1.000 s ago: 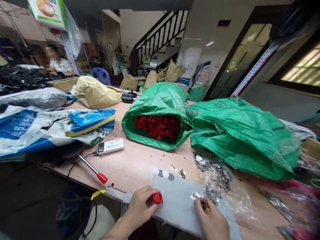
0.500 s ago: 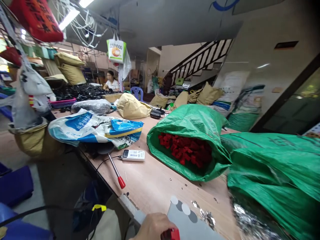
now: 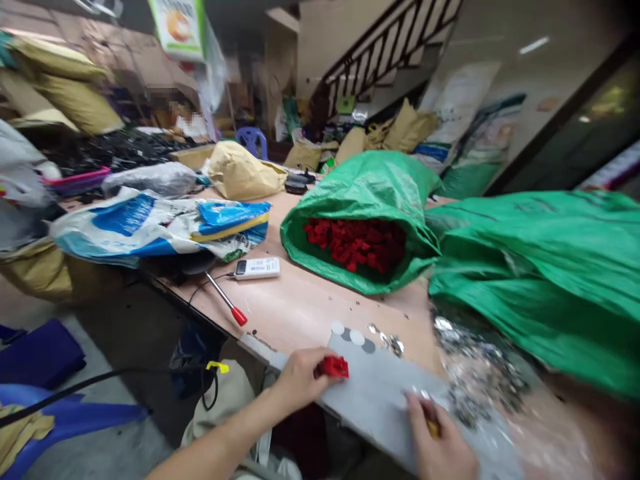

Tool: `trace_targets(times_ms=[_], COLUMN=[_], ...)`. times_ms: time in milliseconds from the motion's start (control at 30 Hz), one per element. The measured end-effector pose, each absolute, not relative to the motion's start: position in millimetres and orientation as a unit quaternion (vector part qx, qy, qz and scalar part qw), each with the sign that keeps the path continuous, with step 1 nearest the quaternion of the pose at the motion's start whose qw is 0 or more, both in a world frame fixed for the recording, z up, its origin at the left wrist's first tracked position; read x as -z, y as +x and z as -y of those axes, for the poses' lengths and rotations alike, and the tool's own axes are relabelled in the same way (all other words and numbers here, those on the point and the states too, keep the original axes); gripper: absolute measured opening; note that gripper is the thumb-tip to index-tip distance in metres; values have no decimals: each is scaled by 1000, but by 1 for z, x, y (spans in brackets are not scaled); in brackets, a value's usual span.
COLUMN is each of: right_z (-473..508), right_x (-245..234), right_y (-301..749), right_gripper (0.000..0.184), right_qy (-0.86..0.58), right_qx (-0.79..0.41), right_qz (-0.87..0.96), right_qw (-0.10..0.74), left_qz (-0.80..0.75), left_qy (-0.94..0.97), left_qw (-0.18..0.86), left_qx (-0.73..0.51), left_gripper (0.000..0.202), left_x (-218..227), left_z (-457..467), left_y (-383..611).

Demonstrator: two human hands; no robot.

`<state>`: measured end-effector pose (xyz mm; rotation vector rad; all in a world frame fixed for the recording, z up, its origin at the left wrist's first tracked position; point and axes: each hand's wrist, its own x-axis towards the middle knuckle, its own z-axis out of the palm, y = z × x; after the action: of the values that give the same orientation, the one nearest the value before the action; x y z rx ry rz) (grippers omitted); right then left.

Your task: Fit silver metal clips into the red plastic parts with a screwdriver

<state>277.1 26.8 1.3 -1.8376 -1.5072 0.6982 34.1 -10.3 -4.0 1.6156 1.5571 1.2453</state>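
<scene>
Grey mat [image 3: 380, 387] reaches the table's [image 3: 295, 300] near edge; I see mostly bare wood between it and the green sack [image 3: 370, 180], while metal bits [image 3: 470, 397] crowd its right. My left hand [image 3: 304, 377], forearm slanting up, pinches a red part [image 3: 337, 367] at the mat's left; my right hand [image 3: 443, 440] grips a yellow-handled tool [image 3: 433, 428], largely hidden.

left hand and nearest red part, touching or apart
Touching: the head view shows the left hand gripping the red part, one end sticking out.
</scene>
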Motion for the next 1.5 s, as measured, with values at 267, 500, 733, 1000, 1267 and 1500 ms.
trace_targets(times_ms=[267, 500, 733, 1000, 1267, 1500], right_z=[-28, -23, -17, -36, -41, -41], right_x=[-7, -10, -13, -13, -20, -13], right_y=[211, 195, 188, 196, 211, 205], right_gripper=[42, 37, 33, 29, 39, 43], right_qy=[-567, -580, -600, -574, -532, -554], right_qx=[-443, -405, -329, -392, -589, -583], right_qz=[602, 633, 667, 683, 577, 557], right_qw=[346, 314, 296, 223, 193, 205], left_qz=[-539, -544, -552, -536, -525, -519], left_qy=[672, 668, 660, 677, 690, 695], left_qw=[270, 267, 260, 254, 246, 256], left_qx=[-431, -433, -438, -436, -433, -426], left_gripper=[24, 24, 26, 24, 30, 34], left_x=[6, 5, 7, 8, 8, 8], left_z=[13, 13, 14, 14, 15, 15], left_y=[24, 25, 25, 24, 23, 21])
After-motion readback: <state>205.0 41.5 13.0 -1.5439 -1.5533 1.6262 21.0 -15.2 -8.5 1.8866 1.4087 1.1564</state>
